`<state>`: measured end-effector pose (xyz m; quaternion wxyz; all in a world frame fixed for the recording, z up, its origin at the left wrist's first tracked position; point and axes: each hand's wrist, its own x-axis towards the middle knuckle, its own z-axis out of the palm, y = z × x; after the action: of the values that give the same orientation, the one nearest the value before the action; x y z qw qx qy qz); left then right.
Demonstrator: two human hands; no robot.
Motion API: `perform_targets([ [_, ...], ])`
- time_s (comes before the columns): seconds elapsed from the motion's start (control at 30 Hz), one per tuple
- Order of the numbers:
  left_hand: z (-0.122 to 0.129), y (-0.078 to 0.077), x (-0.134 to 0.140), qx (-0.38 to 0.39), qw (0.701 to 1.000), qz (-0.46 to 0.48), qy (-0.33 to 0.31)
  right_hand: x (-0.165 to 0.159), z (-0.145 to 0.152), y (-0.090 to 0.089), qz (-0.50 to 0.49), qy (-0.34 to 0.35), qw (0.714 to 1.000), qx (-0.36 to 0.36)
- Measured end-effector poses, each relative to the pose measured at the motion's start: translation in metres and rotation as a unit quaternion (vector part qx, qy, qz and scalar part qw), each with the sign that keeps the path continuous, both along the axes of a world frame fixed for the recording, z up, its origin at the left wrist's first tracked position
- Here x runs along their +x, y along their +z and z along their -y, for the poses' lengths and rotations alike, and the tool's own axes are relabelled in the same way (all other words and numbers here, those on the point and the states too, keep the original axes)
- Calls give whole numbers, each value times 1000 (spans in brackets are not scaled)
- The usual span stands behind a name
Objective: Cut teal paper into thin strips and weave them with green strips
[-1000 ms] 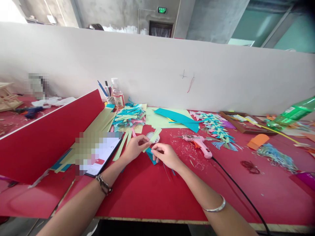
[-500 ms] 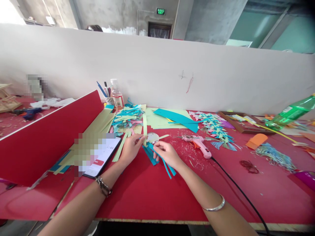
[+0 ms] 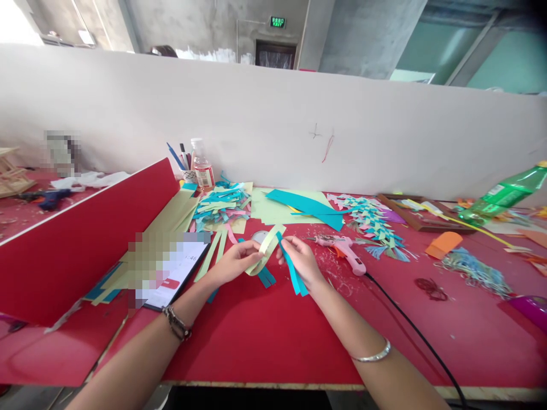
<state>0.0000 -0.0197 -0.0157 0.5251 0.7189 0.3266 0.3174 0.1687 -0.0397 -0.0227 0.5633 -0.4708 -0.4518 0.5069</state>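
Note:
Between thumb and fingers, my left hand (image 3: 239,262) pinches a pale green paper strip (image 3: 270,244) that curls up toward the right. Blue paper strips (image 3: 292,270) hang down from the closed fingers of my right hand (image 3: 301,263). The upper end of the blue strips lies close to the green strip; whether they touch I cannot tell. Beneath the hands, more blue strips (image 3: 267,277) lie on the red tabletop (image 3: 256,336). Partly hidden behind the green strip is a small round pale object (image 3: 258,236).
A pink glue gun (image 3: 347,250) with a black cord lies to the right. Left are a phone (image 3: 177,276) and a red upright board (image 3: 94,233). A heap of cut paper strips (image 3: 220,205), a bottle (image 3: 202,168) and a woven paper piece (image 3: 371,222) are farther back.
The green strip, upright before, now curls over to the right between my hands. My right hand has shifted slightly right with the blue strips, and my left hand has turned.

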Motion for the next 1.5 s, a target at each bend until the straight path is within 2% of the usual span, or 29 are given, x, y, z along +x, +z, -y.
perform_targets([
  [0.07, 0, -1, 0, -16, 999, -13, -44, 2, -2, 0, -15, -44, 999, 4],
  [0.17, 1, 0, -1, -7, 997, -40, -65, 7, -4, 1, -22, -108, 994, 13],
  [0.3, 1, -1, -1, -4, 996, -67, -57, 14, -3, 4, -14, -177, 983, 49],
  [0.4, 0, -4, 0, -3, 996, -79, -46, 15, -2, 5, -21, -199, 978, 57],
  [0.5, -1, -7, -1, -16, 997, -70, -35, 12, -3, 3, -27, -188, 980, 60],
  [0.63, -2, -8, -1, 15, 999, -43, 29, 9, -3, 1, -42, -156, 985, 51],
  [0.73, -2, -6, 0, 32, 997, -40, 60, 7, -1, 1, -36, -120, 991, 39],
  [1.0, 2, 3, 3, 97, 990, -44, 95, 2, 5, 7, -38, -37, 999, 5],
  [1.23, 4, 5, 2, 131, 974, 17, 185, 3, 4, 7, -17, -41, 999, 12],
  [1.5, 5, 2, 1, 157, 962, 18, 221, 1, 7, 10, -8, -48, 999, -4],
])
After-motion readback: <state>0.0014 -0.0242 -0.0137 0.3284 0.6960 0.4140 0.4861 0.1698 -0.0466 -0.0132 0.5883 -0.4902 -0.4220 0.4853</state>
